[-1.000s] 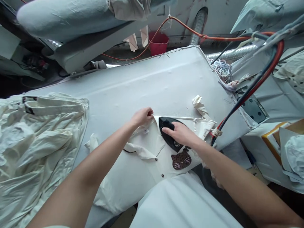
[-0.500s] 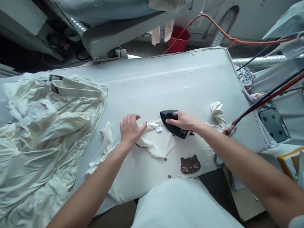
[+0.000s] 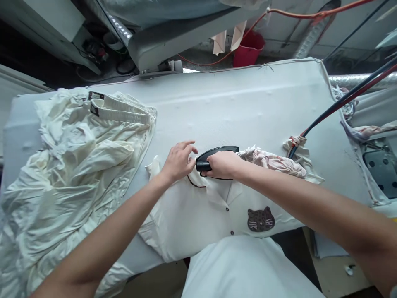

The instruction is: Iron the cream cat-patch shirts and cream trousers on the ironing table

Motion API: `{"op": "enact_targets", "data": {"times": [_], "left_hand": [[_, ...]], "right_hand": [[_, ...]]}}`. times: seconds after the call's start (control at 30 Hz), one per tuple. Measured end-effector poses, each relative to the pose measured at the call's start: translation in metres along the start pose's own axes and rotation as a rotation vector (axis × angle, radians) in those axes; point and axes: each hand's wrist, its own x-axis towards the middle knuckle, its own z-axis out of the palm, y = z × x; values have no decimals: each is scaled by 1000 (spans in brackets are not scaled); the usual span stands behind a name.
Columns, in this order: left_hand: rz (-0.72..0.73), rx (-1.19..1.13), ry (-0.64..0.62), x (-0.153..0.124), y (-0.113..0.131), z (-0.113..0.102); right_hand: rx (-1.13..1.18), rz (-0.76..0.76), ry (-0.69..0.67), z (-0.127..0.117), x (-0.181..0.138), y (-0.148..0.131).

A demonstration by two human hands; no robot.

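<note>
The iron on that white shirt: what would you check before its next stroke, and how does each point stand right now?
1. Right hand has a firm grip on the iron: ok, its fingers wrap round the handle.
2. Left hand away from the iron: not ok, it lies right beside the handle's end.
3. Shirt smooth under the iron: cannot tell, the hands cover that spot.
4. Hose hanging free: ok, it rises off to the right.
5. Cat patch apart from the iron: ok.
</note>
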Motion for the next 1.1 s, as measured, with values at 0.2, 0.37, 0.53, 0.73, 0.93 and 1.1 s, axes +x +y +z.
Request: {"op": "enact_targets", "data": {"times": [0.2, 0.37, 0.53, 0.73, 0.93, 1.1], "left_hand": [[521, 131, -494, 34, -18, -10], [577, 55, -472, 54, -13, -6], [531, -90, -306, 51, -16, 7], [-110, -43, 139, -62, -45, 25], [-357, 53, -159, -182, -102, 8], [-525, -24, -199, -197, -122, -4]], "right_hand": [[189, 203, -63, 10, -64, -2], [367, 321, -105, 50, -87, -34], [583, 361, 15, 74, -76, -45], [606, 300, 162, 45, -33, -49], [410, 329, 140, 30, -3, -55], [199, 193, 32, 25, 1, -64]]}}
